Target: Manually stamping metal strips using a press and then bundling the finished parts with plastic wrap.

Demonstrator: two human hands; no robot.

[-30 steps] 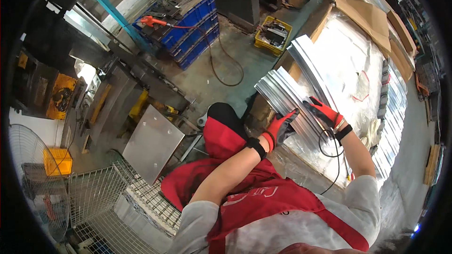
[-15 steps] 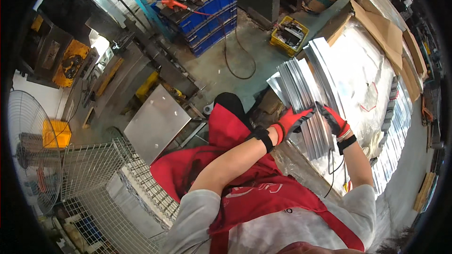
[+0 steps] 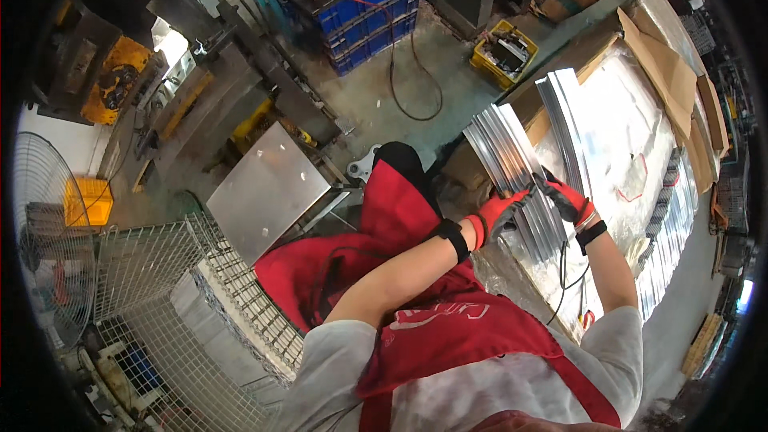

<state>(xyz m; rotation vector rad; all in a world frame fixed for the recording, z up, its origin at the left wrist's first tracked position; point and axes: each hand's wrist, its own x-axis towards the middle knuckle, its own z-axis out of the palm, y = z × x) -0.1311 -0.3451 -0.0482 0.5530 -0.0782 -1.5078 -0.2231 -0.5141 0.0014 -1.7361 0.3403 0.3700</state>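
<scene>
A bundle of long, shiny metal profile strips [image 3: 512,152] slants between my gloved hands on the right side. My left hand [image 3: 506,212], in a red and black glove, closes on the bundle's left edge near its middle. From the other side my right hand [image 3: 566,198], gloved alike, grips the same bundle, its fingers partly hidden. A second group of strips [image 3: 565,116] lies just beyond my right hand, on the plastic-wrapped pile [image 3: 620,124]. Black bands circle both wrists, and a dark cable hangs by the right one.
Cardboard flaps [image 3: 660,64] edge the pile, and more stacked strips [image 3: 668,228] stand along its right side. A metal-topped stand [image 3: 272,188] and a wire basket [image 3: 152,288] are at left, near a fan [image 3: 52,232]. Blue crates [image 3: 372,32] and a yellow bin [image 3: 504,54] stand farther off.
The strips in my hands have come closer together; their far ends were more fanned out and uneven before. Both hands stay on the bundle. The whole view has shifted slightly.
</scene>
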